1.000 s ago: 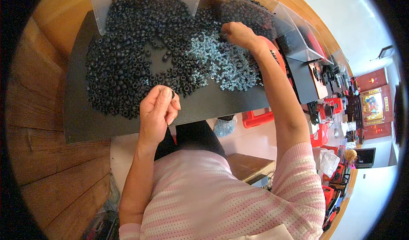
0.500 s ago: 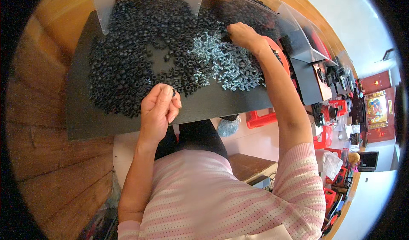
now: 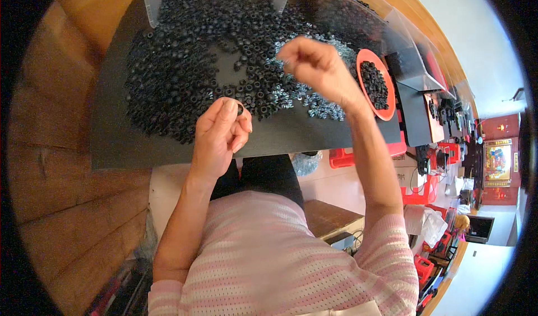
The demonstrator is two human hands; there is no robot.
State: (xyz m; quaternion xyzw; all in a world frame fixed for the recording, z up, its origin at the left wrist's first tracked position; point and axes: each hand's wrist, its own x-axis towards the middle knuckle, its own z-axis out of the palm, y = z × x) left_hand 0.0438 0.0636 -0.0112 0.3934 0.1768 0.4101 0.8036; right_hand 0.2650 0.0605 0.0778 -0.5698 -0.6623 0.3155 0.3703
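My left hand pinches a small black ring-shaped piece between thumb and forefinger, above the table's near edge. My right hand hovers over a heap of small silvery metal pieces, which look like springs or clips. Its fingers are curled together and slightly blurred; whatever they hold is too small to make out. Left and beyond lies a wide heap of small black ring-shaped pieces, reaching close to my left hand.
An orange-red plate with black pieces stands right of my right forearm. A clear plastic box sits at the far right, and another clear bin lies at the back over the black heap. The dark table ends just before my body.
My right hand has come back from the far side of the silvery heap, leftward and nearer to my left hand. The left hand still pinches the black ring; the view has shifted slightly.
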